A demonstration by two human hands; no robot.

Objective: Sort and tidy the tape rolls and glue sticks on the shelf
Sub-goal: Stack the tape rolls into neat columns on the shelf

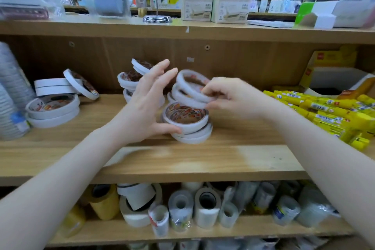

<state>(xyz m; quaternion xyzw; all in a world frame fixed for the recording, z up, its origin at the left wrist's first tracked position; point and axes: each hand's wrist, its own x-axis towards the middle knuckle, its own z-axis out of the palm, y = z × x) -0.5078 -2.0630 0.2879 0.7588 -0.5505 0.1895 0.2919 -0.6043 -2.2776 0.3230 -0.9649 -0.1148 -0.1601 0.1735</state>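
Note:
On the middle wooden shelf (182, 160) stands a short stack of white tape rolls (187, 123). My right hand (229, 97) pinches two more white tape rolls (190, 91), tilted, just above that stack. My left hand (148, 105) is spread with straight fingers beside the stack, thumb touching its lower left side. Behind my left hand more tape rolls (129, 80) are piled unevenly. Another pile of tape rolls (53, 105) lies at the left, with one roll (81, 83) leaning on it. Yellow glue sticks (328, 113) lie heaped at the right.
A yellow open carton (332, 73) stands behind the glue sticks. Stacked clear cups (10, 95) fill the far left. The lower shelf holds several large tape rolls (182, 209). Boxes (215, 6) and packets sit on the top shelf.

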